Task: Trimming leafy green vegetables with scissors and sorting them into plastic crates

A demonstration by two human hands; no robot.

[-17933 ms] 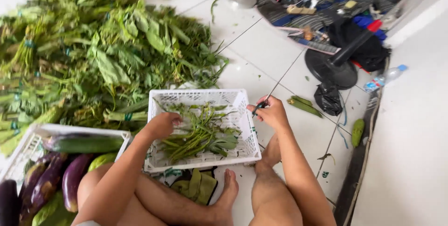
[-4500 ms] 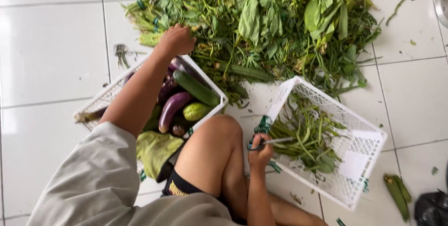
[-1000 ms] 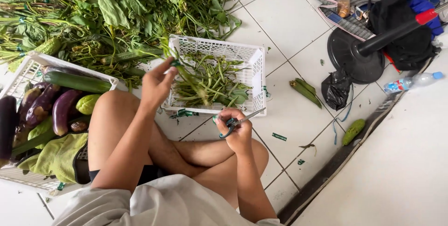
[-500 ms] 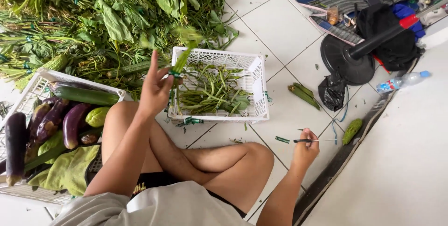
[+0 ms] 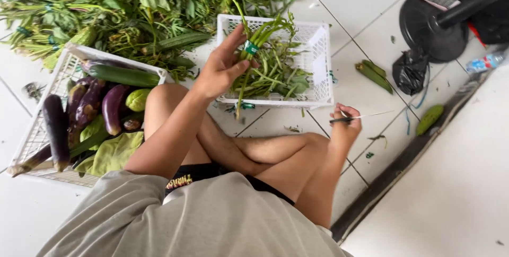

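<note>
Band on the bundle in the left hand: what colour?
Green, wrapped round the stems of the bundle; head view, by the left hand.

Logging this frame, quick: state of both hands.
Left hand: closed on a banded bundle of greens.
Right hand: closed on scissors.

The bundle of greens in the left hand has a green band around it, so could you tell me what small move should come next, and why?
Probably bring the scissors in the right hand up to the green band and snip it. The left hand holds the bundle upright over the white basket, where loose greens already lie, while the scissors sit low and apart.
</note>
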